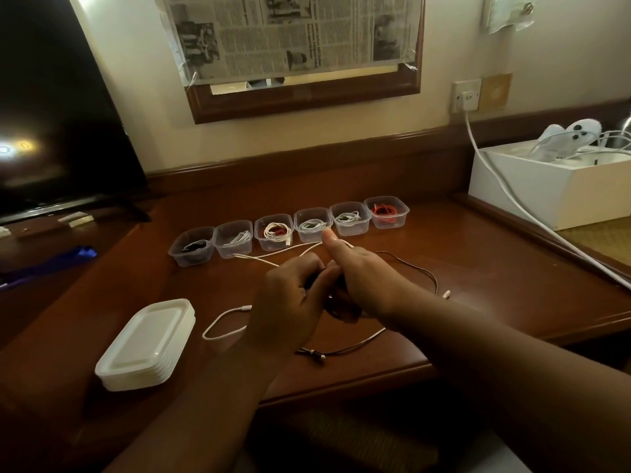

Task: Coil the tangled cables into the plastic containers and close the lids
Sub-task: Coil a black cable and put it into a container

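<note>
a: how is the dark cable (415,268) likely to be handled?

b: it is being judged light and limp, a little springy, so loops are best pinched where they cross. the white cable (223,327) is being judged the same.

a: where is it being held?

b: part of it is being gripped between both hands over the desk (478,268). the left hand (290,302) is curled round it; the right hand (358,278) is closed on it, thumb raised. the rest is lying looped around the right wrist, its plug near the front edge.

a: and the tubs (288,230)?

b: six are standing beyond the hands, coils inside, unlidded; lids (146,346) are stacked left.
</note>
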Demonstrator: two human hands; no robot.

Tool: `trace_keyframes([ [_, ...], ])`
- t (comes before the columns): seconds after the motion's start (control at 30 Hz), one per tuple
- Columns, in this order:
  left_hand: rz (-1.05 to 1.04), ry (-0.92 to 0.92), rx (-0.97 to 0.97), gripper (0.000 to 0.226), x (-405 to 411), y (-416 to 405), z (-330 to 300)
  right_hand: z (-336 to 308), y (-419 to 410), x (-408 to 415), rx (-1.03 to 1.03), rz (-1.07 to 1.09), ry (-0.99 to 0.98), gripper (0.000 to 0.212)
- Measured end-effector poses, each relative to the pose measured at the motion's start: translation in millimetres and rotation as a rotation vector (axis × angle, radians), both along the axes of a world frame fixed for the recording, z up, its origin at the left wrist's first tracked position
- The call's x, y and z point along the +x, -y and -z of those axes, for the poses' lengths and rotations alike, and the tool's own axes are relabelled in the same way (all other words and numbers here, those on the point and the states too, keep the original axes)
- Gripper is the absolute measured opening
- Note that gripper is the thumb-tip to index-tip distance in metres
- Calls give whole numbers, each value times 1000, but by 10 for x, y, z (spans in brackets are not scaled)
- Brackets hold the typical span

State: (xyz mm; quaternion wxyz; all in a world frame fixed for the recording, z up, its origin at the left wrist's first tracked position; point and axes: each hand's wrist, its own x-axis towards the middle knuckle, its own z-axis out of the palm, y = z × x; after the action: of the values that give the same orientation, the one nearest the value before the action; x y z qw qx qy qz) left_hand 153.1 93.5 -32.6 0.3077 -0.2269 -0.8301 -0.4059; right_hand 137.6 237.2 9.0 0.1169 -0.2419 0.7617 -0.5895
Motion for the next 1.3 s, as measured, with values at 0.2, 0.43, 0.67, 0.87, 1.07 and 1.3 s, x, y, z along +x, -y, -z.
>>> trace_keyframes([
  [0.2, -25, 28, 174, 45, -128, -68, 48, 109, 62, -133, -116, 137, -215, 56],
  [0.43, -139, 241, 578, 52, -461, -69, -28, 80, 80, -451, -526, 93, 508, 26],
  [0.67, -157, 355, 604, 59, -1036, -124, 117, 182, 205, -1113, -581, 222, 533, 18],
  [0.87, -130, 431, 546, 32, -1497, -150, 387, 420, 242, -1691, -285, 366, 276, 16],
  [1.07, -222, 354, 293, 20, -1649, -1, 583, 651, 102, -1986, -464, 69, 462, 22],
  [1.3, -357, 315, 364, 24, -1685, 5, 605, 874, 173, -1918, -684, -59, 683, 14],
])
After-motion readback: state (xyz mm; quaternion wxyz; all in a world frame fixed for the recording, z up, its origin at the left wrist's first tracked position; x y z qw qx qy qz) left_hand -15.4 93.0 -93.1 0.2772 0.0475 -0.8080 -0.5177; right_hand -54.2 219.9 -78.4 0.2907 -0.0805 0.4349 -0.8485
